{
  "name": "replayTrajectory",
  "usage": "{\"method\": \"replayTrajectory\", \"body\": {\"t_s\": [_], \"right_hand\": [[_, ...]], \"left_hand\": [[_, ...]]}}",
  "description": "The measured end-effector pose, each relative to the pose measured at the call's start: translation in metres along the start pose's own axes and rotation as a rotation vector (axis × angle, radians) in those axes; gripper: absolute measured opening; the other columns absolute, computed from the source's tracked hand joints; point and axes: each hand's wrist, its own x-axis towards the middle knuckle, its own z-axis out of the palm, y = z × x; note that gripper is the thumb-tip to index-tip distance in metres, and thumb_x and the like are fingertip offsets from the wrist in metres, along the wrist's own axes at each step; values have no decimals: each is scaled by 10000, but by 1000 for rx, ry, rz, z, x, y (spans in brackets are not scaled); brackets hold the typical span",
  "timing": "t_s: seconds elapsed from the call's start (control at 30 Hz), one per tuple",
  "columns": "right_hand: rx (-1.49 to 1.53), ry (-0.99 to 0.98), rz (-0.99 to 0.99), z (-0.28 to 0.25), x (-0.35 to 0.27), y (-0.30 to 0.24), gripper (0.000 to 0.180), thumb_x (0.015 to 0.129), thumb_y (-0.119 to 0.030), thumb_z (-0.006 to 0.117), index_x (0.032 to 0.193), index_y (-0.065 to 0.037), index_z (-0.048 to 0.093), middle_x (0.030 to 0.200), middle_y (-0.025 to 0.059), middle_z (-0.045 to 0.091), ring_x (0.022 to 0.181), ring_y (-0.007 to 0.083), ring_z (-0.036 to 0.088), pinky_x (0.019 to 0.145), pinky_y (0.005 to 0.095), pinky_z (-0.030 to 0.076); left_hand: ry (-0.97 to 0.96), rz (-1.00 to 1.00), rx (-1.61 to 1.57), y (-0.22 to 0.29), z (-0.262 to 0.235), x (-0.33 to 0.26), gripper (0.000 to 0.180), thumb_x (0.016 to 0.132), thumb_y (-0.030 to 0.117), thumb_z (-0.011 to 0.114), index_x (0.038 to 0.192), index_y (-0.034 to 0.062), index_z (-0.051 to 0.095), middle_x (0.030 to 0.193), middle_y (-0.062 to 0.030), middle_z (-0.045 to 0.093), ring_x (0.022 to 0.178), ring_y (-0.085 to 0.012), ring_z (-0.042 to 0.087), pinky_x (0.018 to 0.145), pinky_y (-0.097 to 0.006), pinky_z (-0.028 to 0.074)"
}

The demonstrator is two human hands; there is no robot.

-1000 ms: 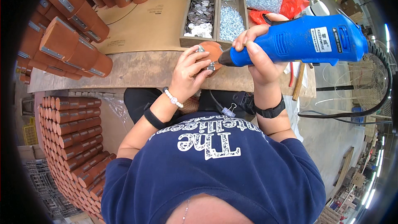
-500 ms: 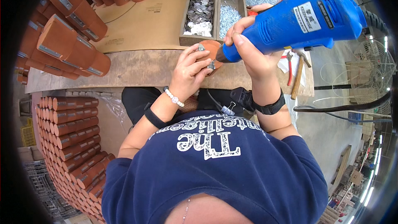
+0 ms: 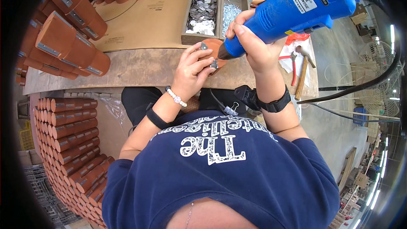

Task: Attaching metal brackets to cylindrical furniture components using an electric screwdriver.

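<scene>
While the right hand (image 3: 254, 48) grips a blue power screwdriver (image 3: 296, 6), the left hand (image 3: 193, 70) pinches a brown block (image 3: 215, 46).

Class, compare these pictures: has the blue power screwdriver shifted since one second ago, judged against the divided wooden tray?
Yes. The blue power screwdriver in the right hand has tilted its rear end upward toward the divided wooden tray; its tip stays near the tray's front edge.

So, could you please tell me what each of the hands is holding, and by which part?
The right hand grips the blue power screwdriver around its body. The left hand pinches the small metal plate on the brown wooden piece.
</scene>
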Motion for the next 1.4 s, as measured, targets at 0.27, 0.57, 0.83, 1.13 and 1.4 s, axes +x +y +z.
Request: {"method": "replayTrajectory", "body": {"t_s": [0.27, 0.57, 0.83, 1.13, 1.4], "right_hand": [[-43, 13, 19, 2, 0, 1, 437, 686, 48, 545, 1058, -29, 331, 697, 91, 521, 609, 178, 546, 586, 317, 452], [13, 33, 65, 4, -2, 1, 433, 679, 40, 550, 1049, -26, 336, 695, 84, 522, 606, 168, 545, 584, 311, 456], [4, 24, 78, 3, -4, 1, 437, 681, 45, 541, 1057, -25, 330, 707, 82, 519, 616, 166, 545, 589, 315, 458], [122, 149, 55, 4, -4, 4, 412, 614, 21, 577, 995, 27, 423, 660, 36, 552, 578, 90, 536, 537, 222, 443], [114, 126, 50, -1, -3, 8, 431, 608, 13, 577, 1005, 21, 407, 647, 47, 548, 587, 93, 537, 543, 227, 441]], "left_hand": [[5, -4, -11, -1, 0, -1, 219, 592, 28, 663, 806, 49, 619, 955, -65, 578, 1030, -289, 458, 834, -356, 398], [8, 6, -11, -1, -1, -1, 224, 589, 26, 662, 808, 39, 617, 954, -70, 577, 1026, -294, 460, 836, -366, 395], [-7, 0, -2, 0, 0, 0, 229, 590, 31, 661, 814, 41, 615, 951, -68, 578, 1021, -290, 464, 837, -363, 396], [-39, 27, 17, -2, -2, -1, 262, 586, 33, 670, 837, 35, 595, 979, -100, 564, 1036, -322, 456, 856, -393, 382], [29, -56, -2, 5, 5, 0, 243, 561, 65, 698, 785, 36, 607, 945, -69, 581, 1021, -302, 466, 845, -370, 392]]}}
